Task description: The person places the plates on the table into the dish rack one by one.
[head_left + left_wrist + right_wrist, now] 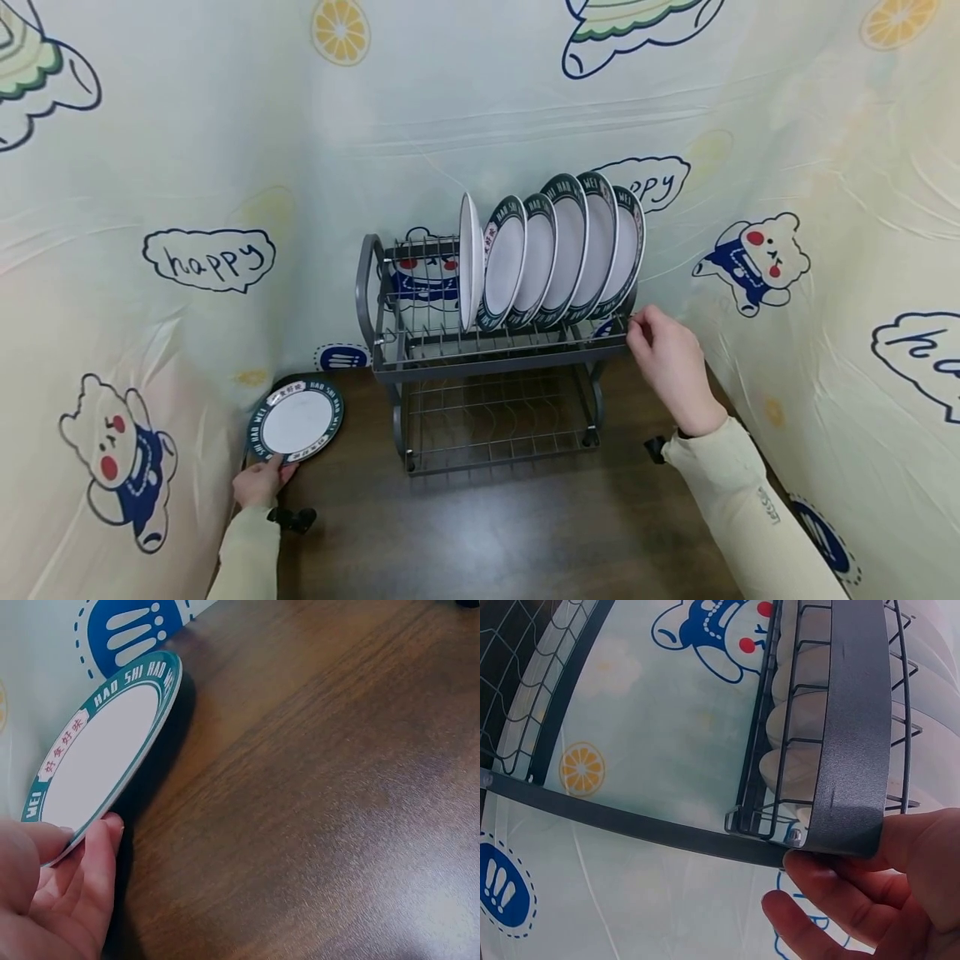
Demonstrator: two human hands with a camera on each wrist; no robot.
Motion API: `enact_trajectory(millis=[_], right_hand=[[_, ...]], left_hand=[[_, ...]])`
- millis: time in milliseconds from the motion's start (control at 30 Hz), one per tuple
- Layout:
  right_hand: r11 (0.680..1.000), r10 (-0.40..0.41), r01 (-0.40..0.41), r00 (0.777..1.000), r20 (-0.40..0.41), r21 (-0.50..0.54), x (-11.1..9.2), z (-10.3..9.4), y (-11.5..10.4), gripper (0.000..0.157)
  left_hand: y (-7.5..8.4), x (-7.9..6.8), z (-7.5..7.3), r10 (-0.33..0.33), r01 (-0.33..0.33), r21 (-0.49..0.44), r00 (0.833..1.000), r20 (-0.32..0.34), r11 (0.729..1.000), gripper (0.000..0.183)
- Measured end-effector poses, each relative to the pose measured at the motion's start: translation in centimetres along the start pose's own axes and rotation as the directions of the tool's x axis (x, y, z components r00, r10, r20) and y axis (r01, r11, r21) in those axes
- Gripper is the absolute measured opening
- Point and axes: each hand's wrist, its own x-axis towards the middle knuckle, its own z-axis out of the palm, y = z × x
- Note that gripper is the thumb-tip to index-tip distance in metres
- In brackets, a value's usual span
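Note:
At the left, my left hand (258,483) pinches the near rim of a round plate (297,419) with a white centre and dark green lettered border. In the left wrist view the thumb lies on the plate's face and the fingers (97,862) are under its rim; the plate is tilted over the wooden table. My right hand (670,367) holds the front right corner of a grey two-tier dish rack (480,367), its thumb and index finger on the metal frame (855,750). Several matching plates (566,258) stand on edge in the rack's upper tier, toward the right.
The rack's upper left slots (423,317) and lower wire shelf (495,417) hold no plates. Brown wooden tabletop (465,533) extends in front of the rack. A printed cartoon cloth (225,150) hangs close behind and along both sides.

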Motion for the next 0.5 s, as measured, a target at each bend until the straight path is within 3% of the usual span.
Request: enact_trajectory(millis=[233, 500], right_hand=[[1.0, -0.005, 0.005, 1.0, -0.006, 0.0, 0.0, -0.2, 0.1, 0.012], [1.0, -0.009, 0.009, 1.0, -0.012, 0.009, -0.2, -0.2, 0.0, 0.012]], left_hand=[[0.0, -0.9, 0.0, 0.029, -0.029, 0.022, 0.999, 0.021, 0.999, 0.015], [-0.7, -1.4, -0.6, 0.017, -0.018, 0.019, 0.999, 0.045, 1.0, 0.015]])
